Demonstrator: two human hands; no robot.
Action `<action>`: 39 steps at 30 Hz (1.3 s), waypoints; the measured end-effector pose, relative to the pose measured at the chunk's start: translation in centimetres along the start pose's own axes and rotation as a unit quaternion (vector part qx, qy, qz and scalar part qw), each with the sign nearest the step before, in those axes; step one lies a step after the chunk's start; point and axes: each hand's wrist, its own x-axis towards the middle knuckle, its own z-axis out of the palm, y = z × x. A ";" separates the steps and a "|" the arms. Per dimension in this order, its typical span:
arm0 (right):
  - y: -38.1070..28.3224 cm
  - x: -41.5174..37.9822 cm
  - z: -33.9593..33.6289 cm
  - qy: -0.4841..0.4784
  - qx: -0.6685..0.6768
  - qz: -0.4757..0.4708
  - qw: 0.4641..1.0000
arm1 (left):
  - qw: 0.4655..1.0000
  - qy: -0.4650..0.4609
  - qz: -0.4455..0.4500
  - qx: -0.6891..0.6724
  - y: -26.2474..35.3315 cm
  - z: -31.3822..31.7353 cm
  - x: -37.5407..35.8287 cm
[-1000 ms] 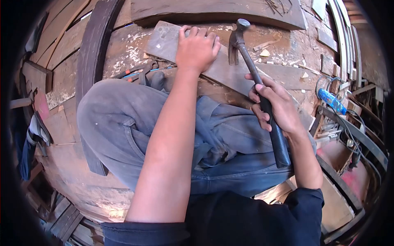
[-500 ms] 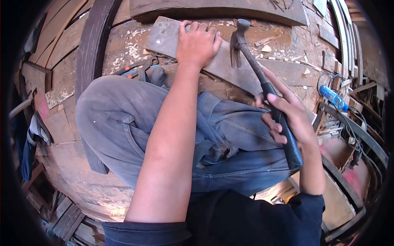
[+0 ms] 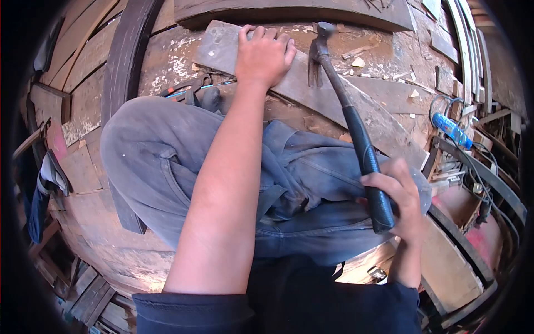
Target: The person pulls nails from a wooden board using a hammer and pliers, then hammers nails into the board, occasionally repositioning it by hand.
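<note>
My left hand lies on a long grey-brown plank, its fingers bent over the far edge. The plank slants from the upper middle down toward the right, beyond my crossed legs. In my right hand is a claw hammer, gripped low on its black handle. Its head points away from me above the plank, claw toward the wood and apparently apart from it. Part of my right hand is blurred and its palm side is partly hidden.
A thick beam lies across the far side, and a dark timber runs along the left. Pliers rest beyond my knee. At right are a blue cylindrical object, cables and wood scraps.
My right hand has slid down to the lower end of the hammer's handle. The hammer has shifted slightly left. My left hand stays on the plank.
</note>
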 end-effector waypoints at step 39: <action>1.8 14.7 -3.3 0.200 0.474 -0.237 0.824 | 0.998 0.038 0.003 -0.040 0.3 -0.4 0.0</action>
